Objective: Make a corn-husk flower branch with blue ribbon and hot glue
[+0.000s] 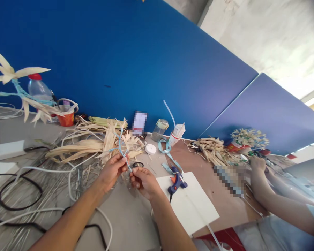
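Honestly, this looks somewhere past the halfway mark to me. The husk flower [126, 141] is already put together, petals fanned out, and it sits just above both hands, over the near part of the counter [131, 216]. The light-blue ribbon [121, 149] runs down its stem in loops that look loose rather than snug, so I'd say the wrapping is started but not finished. As for grip, the left hand [112, 171] is pinched on the stem right under the petals. The right hand [143, 181] is closed on the lower end of the ribbon, fingers curled tight, and the two hands are nearly touching. What's left, as far as I can judge, is getting the ribbon down over the rest of the stem and fixing the tail end. The glue gun [176, 181] lies on the white sheet [191, 205] just right of the right hand, with nobody touching it. A length of spare ribbon [167, 150] lies curled on the counter near the paper cup [176, 134]. The big pile of loose husks [78, 148] behind the flower means plenty of raw material isn't used up. For comparison, a finished flower [10, 73] with a fully wrapped blue stem sticks up at far left by the plastic bottle [39, 89]. A bunch of small flowers [248, 137] stands at far right near another person's hand [256, 164]. Can't tell if any glue is on the stem, it's too small to see.
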`<state>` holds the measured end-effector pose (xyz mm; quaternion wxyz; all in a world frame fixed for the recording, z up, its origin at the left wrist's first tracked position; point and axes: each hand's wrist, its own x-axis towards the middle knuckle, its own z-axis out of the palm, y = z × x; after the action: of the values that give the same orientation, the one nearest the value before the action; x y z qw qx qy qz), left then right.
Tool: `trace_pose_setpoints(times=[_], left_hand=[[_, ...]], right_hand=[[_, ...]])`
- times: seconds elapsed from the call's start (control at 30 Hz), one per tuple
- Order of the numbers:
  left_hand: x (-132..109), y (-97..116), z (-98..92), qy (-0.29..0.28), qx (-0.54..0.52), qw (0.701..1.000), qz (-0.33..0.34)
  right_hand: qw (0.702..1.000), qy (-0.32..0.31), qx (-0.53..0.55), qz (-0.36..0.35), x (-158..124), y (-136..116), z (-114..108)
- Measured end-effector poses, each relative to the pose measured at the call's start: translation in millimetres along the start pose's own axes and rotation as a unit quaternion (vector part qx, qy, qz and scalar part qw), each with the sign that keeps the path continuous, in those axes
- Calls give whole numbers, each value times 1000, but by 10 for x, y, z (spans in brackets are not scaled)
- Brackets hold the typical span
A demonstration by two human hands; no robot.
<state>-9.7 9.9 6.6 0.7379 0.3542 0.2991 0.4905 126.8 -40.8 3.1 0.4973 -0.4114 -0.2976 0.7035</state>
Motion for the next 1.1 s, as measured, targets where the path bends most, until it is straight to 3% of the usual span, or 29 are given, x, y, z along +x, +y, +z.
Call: trace_pose_setpoints(times=[0.27, 0.5, 0.57, 0.67, 0.73, 0.83, 0.9, 1.1], left_hand=[[1, -12, -4, -1, 20, 999, 28], [11, -17, -4, 2, 23, 999, 40], [16, -21, -1, 0, 28, 999, 42], [29, -37, 2, 7, 35, 998, 48], [42, -55, 2, 3, 37, 998, 47], [58, -85, -2, -7, 43, 998, 49], [61, -98, -4, -8, 51, 997, 51], [59, -97, -2, -8, 53, 998, 45]], right_hand=[[995, 68, -51, -48, -19, -119, -46], [960, 162, -180, -144, -289, -524, -242], [923, 205, -276, -174, -479, -624, -384], [855, 272, -411, -162, -778, -655, -703], [817, 307, -472, -126, -932, -611, -942], [741, 376, -555, -18, -1023, -528, -1224], [698, 402, -591, 44, -988, -492, -1314], [651, 446, -609, 86, -728, -427, -1247]])
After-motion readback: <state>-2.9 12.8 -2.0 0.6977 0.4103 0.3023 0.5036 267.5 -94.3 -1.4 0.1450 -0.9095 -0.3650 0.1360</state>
